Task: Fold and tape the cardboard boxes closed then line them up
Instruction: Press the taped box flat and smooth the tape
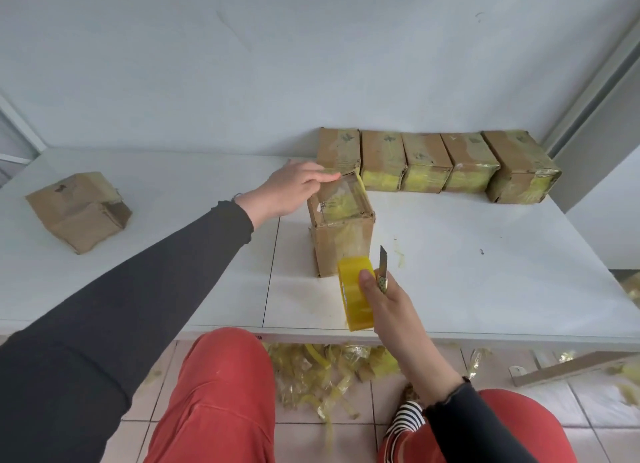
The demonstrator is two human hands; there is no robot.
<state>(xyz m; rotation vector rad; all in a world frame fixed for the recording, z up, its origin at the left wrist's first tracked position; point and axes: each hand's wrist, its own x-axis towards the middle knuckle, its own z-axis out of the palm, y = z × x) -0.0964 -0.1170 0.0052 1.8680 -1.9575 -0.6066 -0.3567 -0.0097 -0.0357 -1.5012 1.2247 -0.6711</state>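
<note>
The cardboard box (343,230) stands mid-table, light and rather soft (corners dent easily). The left hand (291,189) presses flat on its top; the right hand (384,300) grips the tape roll (356,296) and cutter (382,265).

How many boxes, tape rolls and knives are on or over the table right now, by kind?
Cardboard boxes: 7, with 5 in the back row, 1 under the left hand, 1 far left
Tape rolls: 1
Utility knives: 1
Total: 9
</note>
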